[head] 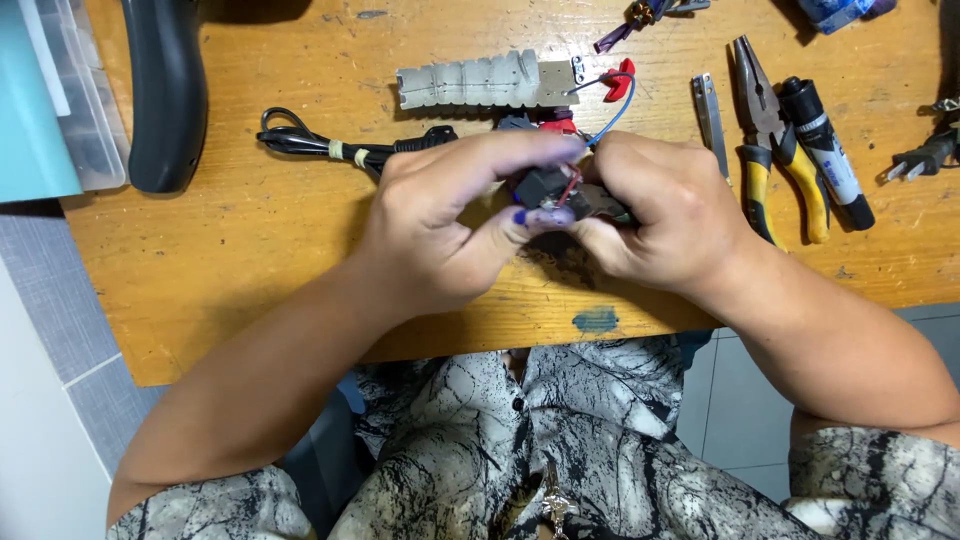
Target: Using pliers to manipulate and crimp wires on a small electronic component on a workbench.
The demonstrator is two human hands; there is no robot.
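Observation:
Both hands meet over the middle of a wooden table (250, 240). My left hand (450, 215) and my right hand (660, 215) pinch a small black electrical part (545, 185) with red and blue wires between the fingertips. Most of the part is hidden by the fingers. A blue wire (615, 115) runs from it up toward a grey ribbed block on a circuit board (480, 82) with a red connector (622, 78). A coiled black cable (330, 145) lies left of the hands.
Yellow-handled pliers (770, 150), a metal tool (708, 110) and a marker pen (828, 150) lie to the right. A black curved object (165, 90) and a clear plastic box (75, 100) sit at the left. A plug (925, 155) is at the right edge.

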